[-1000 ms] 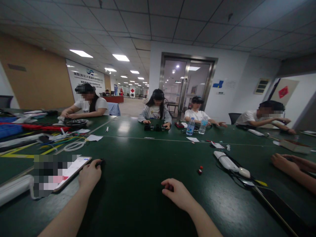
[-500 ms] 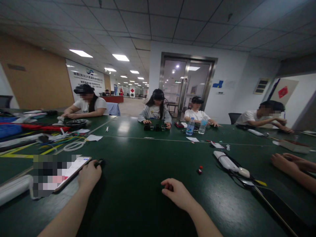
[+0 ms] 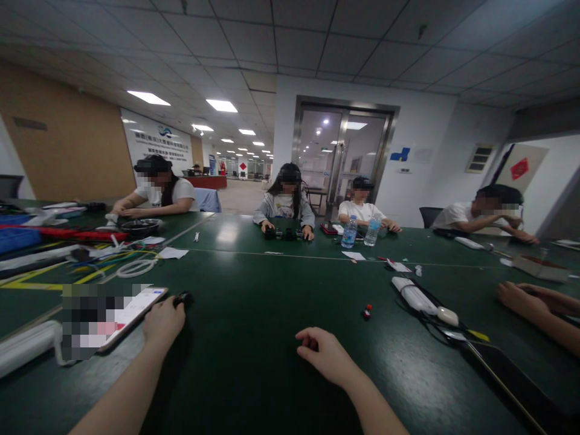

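My left hand (image 3: 164, 323) is at the left, beside a phone (image 3: 142, 309) with a lit screen, partly blurred out. Its fingers are closed around a small dark object (image 3: 182, 298); only the object's end shows, so I cannot tell its kind. My right hand (image 3: 324, 353) rests on the green table (image 3: 244, 338) with fingers loosely curled, a gap between thumb and forefinger, and nothing visible in it. Beyond that hand, to the right, lies a small red and black item (image 3: 367, 312).
A white power strip (image 3: 414, 296) with black cable lies at the right, near another person's hands (image 3: 528, 302). Coiled white cable (image 3: 136, 268) and paper (image 3: 173, 252) are at the left. Two water bottles (image 3: 349, 232) stand across the table, where several people sit.
My left hand has shifted very slightly with the dark object. My right hand stays where it was. Across the table, a person's hands have moved a little around some small dark items.
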The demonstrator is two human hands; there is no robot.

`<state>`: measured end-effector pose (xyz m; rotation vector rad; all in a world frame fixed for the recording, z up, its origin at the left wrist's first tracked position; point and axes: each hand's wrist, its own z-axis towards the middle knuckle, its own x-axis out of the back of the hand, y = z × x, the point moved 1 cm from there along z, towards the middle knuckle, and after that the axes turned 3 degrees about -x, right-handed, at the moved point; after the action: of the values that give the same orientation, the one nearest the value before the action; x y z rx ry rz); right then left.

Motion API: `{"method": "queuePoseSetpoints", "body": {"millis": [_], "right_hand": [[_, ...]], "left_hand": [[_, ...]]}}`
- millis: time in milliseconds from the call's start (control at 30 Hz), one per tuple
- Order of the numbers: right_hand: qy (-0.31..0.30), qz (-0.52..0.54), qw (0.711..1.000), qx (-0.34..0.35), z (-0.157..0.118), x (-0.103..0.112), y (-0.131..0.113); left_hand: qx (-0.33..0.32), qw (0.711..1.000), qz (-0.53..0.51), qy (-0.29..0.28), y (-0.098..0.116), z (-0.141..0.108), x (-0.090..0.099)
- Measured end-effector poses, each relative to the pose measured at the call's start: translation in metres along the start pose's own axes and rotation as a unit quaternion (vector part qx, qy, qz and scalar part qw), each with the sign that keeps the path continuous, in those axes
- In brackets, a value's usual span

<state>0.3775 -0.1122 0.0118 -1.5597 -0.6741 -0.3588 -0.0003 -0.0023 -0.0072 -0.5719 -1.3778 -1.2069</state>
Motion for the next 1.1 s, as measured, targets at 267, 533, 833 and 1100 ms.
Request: {"method": "queuePoseSetpoints", "body": {"millis": [267,533,833,1100], "right_hand": [[0.006,-0.001,1.0,0.017,0.0015,-0.0011,0.0019],[-0.004,-0.016,1.0,-0.006,0.0009,0.0004,-0.0023],[-0.013,-0.021,1.0,-0.01,0.0011,0.0013,-0.0021],[0.008,0.007,1.0,0.015,0.0018,-0.0005,0.0031]], "left_hand": [[0.0,1.0,0.003,0.0,-0.0023,0.003,-0.0016],[0.003,1.0,0.003,0.01,-0.0016,0.0018,-0.0033],[0.012,1.0,-0.005,0.004,-0.0009,0.0019,-0.0018],[0.008,1.0,-0.018,-0.014,0.0013,-0.0024,0.0058]]}}
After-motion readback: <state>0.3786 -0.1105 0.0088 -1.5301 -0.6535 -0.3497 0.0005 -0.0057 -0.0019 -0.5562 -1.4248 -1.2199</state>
